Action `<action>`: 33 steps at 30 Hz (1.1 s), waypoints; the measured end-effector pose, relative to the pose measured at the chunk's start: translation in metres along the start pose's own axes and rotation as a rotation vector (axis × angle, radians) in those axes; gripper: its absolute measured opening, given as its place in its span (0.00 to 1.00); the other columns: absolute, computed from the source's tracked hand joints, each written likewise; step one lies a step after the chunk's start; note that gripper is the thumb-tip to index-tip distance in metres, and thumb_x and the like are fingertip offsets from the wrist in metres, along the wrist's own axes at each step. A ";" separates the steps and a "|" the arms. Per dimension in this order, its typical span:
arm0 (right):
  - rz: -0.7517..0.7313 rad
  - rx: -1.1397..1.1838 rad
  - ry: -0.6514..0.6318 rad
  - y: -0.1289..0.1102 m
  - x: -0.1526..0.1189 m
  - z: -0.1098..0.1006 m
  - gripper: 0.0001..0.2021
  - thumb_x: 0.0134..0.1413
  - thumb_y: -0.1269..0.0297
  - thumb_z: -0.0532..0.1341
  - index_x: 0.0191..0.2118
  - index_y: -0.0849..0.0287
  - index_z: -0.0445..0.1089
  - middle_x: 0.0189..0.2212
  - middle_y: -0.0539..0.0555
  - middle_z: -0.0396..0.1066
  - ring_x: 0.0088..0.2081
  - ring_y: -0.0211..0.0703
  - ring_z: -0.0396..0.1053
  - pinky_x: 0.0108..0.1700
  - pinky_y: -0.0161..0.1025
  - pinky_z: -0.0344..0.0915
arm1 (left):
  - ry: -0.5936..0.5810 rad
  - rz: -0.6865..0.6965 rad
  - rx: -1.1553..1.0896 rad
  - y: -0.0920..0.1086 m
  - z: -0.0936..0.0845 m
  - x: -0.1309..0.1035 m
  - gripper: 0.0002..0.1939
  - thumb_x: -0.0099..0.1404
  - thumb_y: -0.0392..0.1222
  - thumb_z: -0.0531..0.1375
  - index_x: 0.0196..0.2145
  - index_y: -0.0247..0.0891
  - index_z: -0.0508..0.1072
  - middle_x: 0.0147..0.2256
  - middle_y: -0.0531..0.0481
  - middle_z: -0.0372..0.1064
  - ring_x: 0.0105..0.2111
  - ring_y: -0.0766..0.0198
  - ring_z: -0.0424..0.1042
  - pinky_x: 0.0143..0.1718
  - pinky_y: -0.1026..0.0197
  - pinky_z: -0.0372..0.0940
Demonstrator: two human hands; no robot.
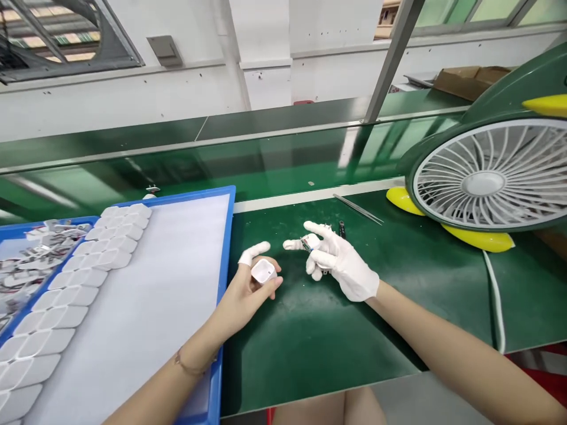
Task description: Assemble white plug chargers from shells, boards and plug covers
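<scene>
My left hand [248,289], bare except for a white cover on one finger, is closed round a small white plastic housing [264,271]. The housing's hollow open side faces up toward me. To its right, my right hand [343,262] wears a white glove and pinches a small circuit board [306,243] with a white part on it. The gloved fingers hide much of the board. A gap separates the board from the housing. Just behind the gloved hand, a small black object [342,229] lies on the green bench; its kind is unclear.
At left, a blue tray [231,218] lined with white carries rows of white housings [80,277]. Beyond it, another blue tray holds wired parts [39,254]. Metal tweezers [358,209] lie on the bench mat [310,342]. A green fan [482,183] and its pale cable [495,301] occupy the right.
</scene>
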State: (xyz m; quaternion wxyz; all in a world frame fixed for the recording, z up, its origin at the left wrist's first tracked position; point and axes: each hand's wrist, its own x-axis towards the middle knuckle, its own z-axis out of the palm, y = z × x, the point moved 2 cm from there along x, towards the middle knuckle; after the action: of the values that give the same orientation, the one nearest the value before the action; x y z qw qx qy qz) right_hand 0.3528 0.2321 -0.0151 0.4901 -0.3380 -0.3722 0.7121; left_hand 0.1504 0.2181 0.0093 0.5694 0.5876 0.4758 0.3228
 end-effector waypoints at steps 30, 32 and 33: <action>-0.631 -1.045 -0.288 0.005 -0.016 0.013 0.35 0.59 0.79 0.51 0.66 0.45 0.36 0.41 0.51 0.67 0.41 0.40 0.68 0.41 0.40 0.69 | 0.181 0.609 0.865 -0.005 0.003 -0.005 0.20 0.63 0.39 0.61 0.52 0.43 0.64 0.41 0.48 0.74 0.31 0.64 0.75 0.28 0.65 0.70; -0.628 -1.067 -0.304 0.003 -0.016 0.014 0.35 0.59 0.79 0.49 0.65 0.45 0.36 0.37 0.50 0.66 0.36 0.39 0.66 0.40 0.39 0.69 | 0.183 0.624 0.878 -0.005 0.003 -0.005 0.21 0.63 0.39 0.61 0.53 0.44 0.64 0.41 0.48 0.74 0.32 0.63 0.75 0.27 0.65 0.69; -0.639 -1.076 -0.305 0.002 -0.016 0.014 0.34 0.60 0.79 0.49 0.65 0.46 0.36 0.36 0.50 0.65 0.34 0.39 0.65 0.39 0.39 0.69 | 0.180 0.626 0.883 -0.004 0.004 -0.005 0.22 0.62 0.38 0.61 0.54 0.45 0.63 0.41 0.48 0.74 0.32 0.63 0.75 0.27 0.66 0.69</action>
State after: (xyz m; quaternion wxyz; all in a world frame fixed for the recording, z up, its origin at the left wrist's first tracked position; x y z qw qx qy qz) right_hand 0.3441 0.2134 -0.0082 0.3816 -0.3041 -0.8252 0.2846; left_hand 0.1514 0.2118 0.0054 0.1028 0.8542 0.4153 0.2953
